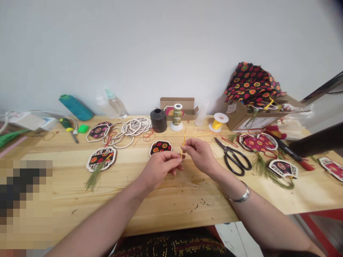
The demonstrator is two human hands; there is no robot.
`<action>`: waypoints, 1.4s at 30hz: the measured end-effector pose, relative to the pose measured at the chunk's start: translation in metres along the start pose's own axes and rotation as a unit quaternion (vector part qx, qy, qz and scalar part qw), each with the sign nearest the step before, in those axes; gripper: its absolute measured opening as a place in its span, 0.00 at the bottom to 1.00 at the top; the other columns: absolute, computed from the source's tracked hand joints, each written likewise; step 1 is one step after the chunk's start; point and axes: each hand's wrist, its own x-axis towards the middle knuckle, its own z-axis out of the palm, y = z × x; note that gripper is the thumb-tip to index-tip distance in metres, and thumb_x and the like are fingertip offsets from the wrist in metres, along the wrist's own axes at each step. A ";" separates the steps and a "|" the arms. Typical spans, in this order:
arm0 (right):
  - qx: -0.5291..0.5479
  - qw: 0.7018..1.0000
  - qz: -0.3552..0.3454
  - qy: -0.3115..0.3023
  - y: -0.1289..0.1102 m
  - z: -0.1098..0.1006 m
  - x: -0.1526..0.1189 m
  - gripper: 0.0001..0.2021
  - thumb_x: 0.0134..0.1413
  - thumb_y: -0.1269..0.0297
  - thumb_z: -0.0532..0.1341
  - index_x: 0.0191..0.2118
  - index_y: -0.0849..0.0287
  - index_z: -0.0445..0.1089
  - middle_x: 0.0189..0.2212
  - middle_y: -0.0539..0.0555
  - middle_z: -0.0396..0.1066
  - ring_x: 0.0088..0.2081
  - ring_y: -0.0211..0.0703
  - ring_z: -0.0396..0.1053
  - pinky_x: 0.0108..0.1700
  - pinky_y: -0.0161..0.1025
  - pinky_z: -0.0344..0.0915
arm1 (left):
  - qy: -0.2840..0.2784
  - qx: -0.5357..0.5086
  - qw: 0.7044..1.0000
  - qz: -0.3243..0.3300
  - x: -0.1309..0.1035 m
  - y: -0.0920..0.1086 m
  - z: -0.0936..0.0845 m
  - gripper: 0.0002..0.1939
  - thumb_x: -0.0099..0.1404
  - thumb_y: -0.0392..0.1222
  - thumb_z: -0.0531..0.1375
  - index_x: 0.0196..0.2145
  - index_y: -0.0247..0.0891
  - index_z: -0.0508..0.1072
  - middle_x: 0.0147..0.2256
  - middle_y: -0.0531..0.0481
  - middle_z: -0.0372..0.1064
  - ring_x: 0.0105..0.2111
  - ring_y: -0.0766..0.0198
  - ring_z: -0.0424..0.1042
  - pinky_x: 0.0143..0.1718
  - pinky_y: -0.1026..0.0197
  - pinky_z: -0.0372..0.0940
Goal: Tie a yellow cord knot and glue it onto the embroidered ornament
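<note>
Between my two hands a yellow cord (pixel 185 135) stands nearly upright. My left hand (pixel 164 165) has its fingertips closed on the cord's lower part. Just above and to the right, my right hand (pixel 199 152) pinches the same cord higher up. From there a yellow strand runs right to a white spool (pixel 220 117) wound with yellow cord. Behind my left hand lies a small ornament (pixel 160 146) with patterned dark cloth in a pale frame, partly covered by the hand. Black-handled scissors (pixel 233 157) rest to the right of my right hand, blades open.
Left on the wooden table (pixel 134 200) are a tasselled ornament (pixel 102 159), several cut-out frames (pixel 134 128) and a screwdriver (pixel 69 129). At the back stand a black thread cone (pixel 158 120) and a thread spool (pixel 177 117). A cardboard box (pixel 248 119) holds patterned cloth (pixel 252 84).
</note>
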 end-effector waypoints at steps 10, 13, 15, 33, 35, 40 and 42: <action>0.122 0.990 0.062 -0.032 -0.001 0.001 -0.002 0.09 0.48 0.64 0.59 0.22 0.61 0.65 0.16 0.44 0.57 0.19 0.29 0.51 0.22 0.31 0.49 | 0.059 0.221 0.964 0.135 0.002 -0.002 0.001 0.04 0.53 0.37 0.61 0.26 0.37 0.77 0.25 0.52 0.69 0.25 0.67 0.66 0.30 0.62 0.61; 0.199 0.975 0.091 -0.045 -0.001 0.004 -0.003 0.10 0.47 0.60 0.60 0.22 0.61 0.63 0.15 0.44 0.57 0.17 0.29 0.50 0.20 0.31 0.47 | 0.056 0.250 0.951 0.175 0.003 -0.007 -0.002 0.05 0.55 0.38 0.60 0.27 0.38 0.78 0.26 0.52 0.69 0.27 0.67 0.66 0.32 0.62 0.61; 0.233 0.965 0.103 -0.056 -0.002 0.005 -0.004 0.11 0.46 0.59 0.61 0.22 0.60 0.62 0.15 0.43 0.57 0.17 0.28 0.50 0.20 0.31 0.47 | 0.054 0.257 0.948 0.181 0.003 -0.008 -0.002 0.06 0.56 0.39 0.60 0.28 0.39 0.78 0.26 0.52 0.69 0.28 0.66 0.67 0.32 0.62 0.61; 0.124 0.989 0.052 -0.059 -0.004 0.004 -0.004 0.08 0.47 0.65 0.59 0.22 0.61 0.63 0.17 0.44 0.59 0.20 0.30 0.53 0.23 0.31 0.51 | 0.038 0.075 0.989 0.118 -0.005 -0.003 0.007 0.16 0.56 0.39 0.60 0.42 0.37 0.64 0.38 0.46 0.68 0.34 0.63 0.71 0.36 0.60 0.66; 0.112 0.991 0.050 -0.056 -0.003 0.004 -0.004 0.08 0.47 0.66 0.59 0.22 0.61 0.63 0.17 0.45 0.59 0.20 0.30 0.53 0.23 0.31 0.51 | 0.035 0.058 0.994 0.085 -0.004 -0.001 0.007 0.16 0.56 0.39 0.60 0.43 0.36 0.65 0.36 0.48 0.68 0.26 0.68 0.69 0.30 0.62 0.65; 0.090 0.993 0.043 -0.063 0.002 0.004 -0.003 0.08 0.47 0.66 0.59 0.22 0.61 0.64 0.17 0.45 0.59 0.20 0.30 0.52 0.23 0.31 0.51 | 0.052 0.039 0.996 0.055 -0.002 -0.001 0.001 0.10 0.57 0.41 0.60 0.37 0.36 0.71 0.31 0.51 0.67 0.25 0.71 0.63 0.21 0.70 0.57; 0.081 0.994 0.042 -0.064 0.003 0.004 -0.002 0.08 0.47 0.65 0.59 0.21 0.61 0.64 0.17 0.44 0.59 0.20 0.30 0.52 0.23 0.31 0.51 | 0.055 0.044 0.996 0.054 -0.001 -0.002 -0.001 0.07 0.57 0.41 0.60 0.33 0.36 0.72 0.27 0.53 0.65 0.24 0.72 0.61 0.20 0.71 0.55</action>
